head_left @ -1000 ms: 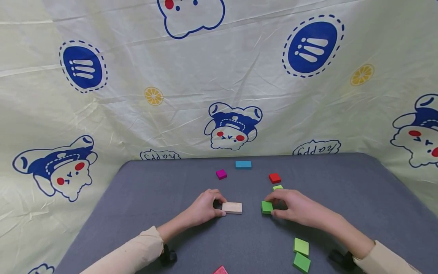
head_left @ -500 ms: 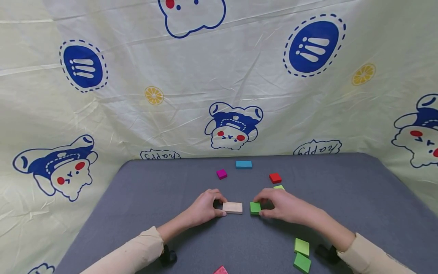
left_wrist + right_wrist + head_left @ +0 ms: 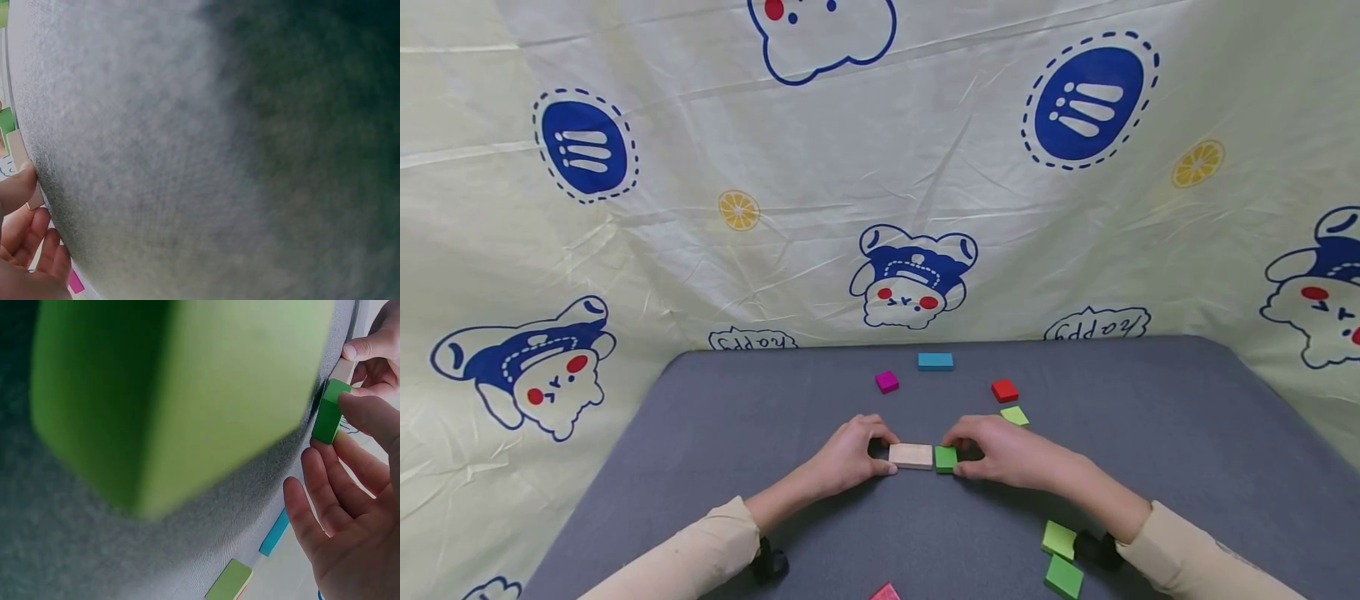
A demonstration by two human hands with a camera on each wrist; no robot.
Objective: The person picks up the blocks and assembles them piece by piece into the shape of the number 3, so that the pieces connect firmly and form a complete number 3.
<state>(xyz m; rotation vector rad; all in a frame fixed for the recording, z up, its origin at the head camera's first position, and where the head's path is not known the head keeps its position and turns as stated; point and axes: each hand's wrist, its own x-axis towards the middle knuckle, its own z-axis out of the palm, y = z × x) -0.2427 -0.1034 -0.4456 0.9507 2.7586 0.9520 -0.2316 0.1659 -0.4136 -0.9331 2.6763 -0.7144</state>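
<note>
My left hand [image 3: 852, 454] pinches the left end of a pale wooden block [image 3: 911, 456] lying flat on the grey table. Thumb and fingers of my right hand [image 3: 1011, 450] grip a green block [image 3: 945, 459], whose left side sits right at the pale block's right end. In the right wrist view the green block [image 3: 326, 415] lines up end to end with the pale block [image 3: 341, 369]. The left wrist view catches the left thumb and fingers on the pale block [image 3: 17, 147] at the frame's edge, the green block [image 3: 7, 122] beyond it.
Behind the hands lie a blue block [image 3: 936, 362], a magenta block [image 3: 887, 382], a red block [image 3: 1004, 390] and a light green block [image 3: 1014, 416]. By the right wrist are another light green block [image 3: 1058, 540] and a green one [image 3: 1064, 576]. A pink block [image 3: 886, 592] is at the front.
My right hand has slid the green block leftward across the table up to the pale block's end. The left hand has stayed in place with the pale block.
</note>
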